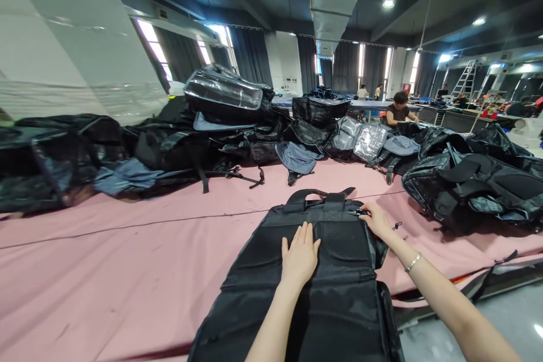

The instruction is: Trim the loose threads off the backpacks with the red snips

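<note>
Backpack (316,271), black, lies flat on the pink table cover (127,260), back panel up, top handle pointing away from me. My left hand (300,254) rests flat on the backpack's mesh panel, fingers straight and together, gripping nothing. My right hand (375,219) is at the backpack's upper right corner, fingertips closed on a small dark thing, probably a zipper pull (360,212); too small to be sure. Bracelet (413,262) on my right wrist. Hands well apart. Beyond the backpack, a long pile of black and grey bags (220,124); right of the backpack, more black bags (470,186). Behind that pile, a seated person (399,108) at a table. No readable label or brand on the backpack.
</note>
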